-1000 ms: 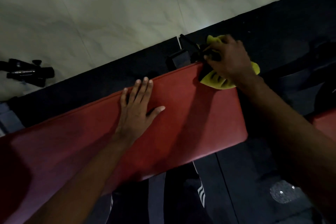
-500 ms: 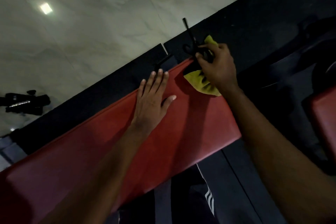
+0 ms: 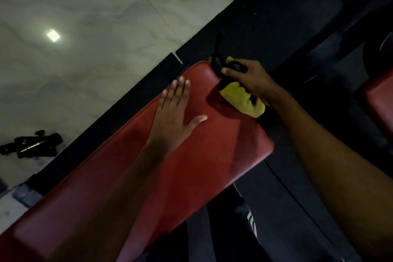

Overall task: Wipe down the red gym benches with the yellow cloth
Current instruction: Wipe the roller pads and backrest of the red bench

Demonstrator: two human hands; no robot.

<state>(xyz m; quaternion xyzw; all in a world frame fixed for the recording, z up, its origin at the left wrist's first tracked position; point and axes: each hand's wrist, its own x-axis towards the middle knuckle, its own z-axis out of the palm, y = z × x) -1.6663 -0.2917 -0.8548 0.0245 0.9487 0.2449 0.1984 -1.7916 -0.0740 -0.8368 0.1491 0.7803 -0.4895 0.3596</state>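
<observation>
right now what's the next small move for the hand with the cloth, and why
Probably draw the yellow cloth back along the red bench toward the near end. The right hand grips it bunched at the pad's far corner, so most of the pad lies nearer; the left hand rests flat in that path and may have to lift.

**Surfaces at the bench**

Red bench pad [image 3: 212, 155]: leather-like upholstery, smooth, low sheen, raised piping along the far edge. Yellow cloth [image 3: 242, 98]: soft fabric, fuzzy nap, matt, crumpled. Floor tiles [image 3: 106, 6]: pale, marble-veined, polished, with a lamp glare on them. Floor mat [image 3: 265, 17]: black, matt, rubbery look. Black gear [image 3: 32, 144] on the tiles: mostly matt, one bright metallic streak.
</observation>
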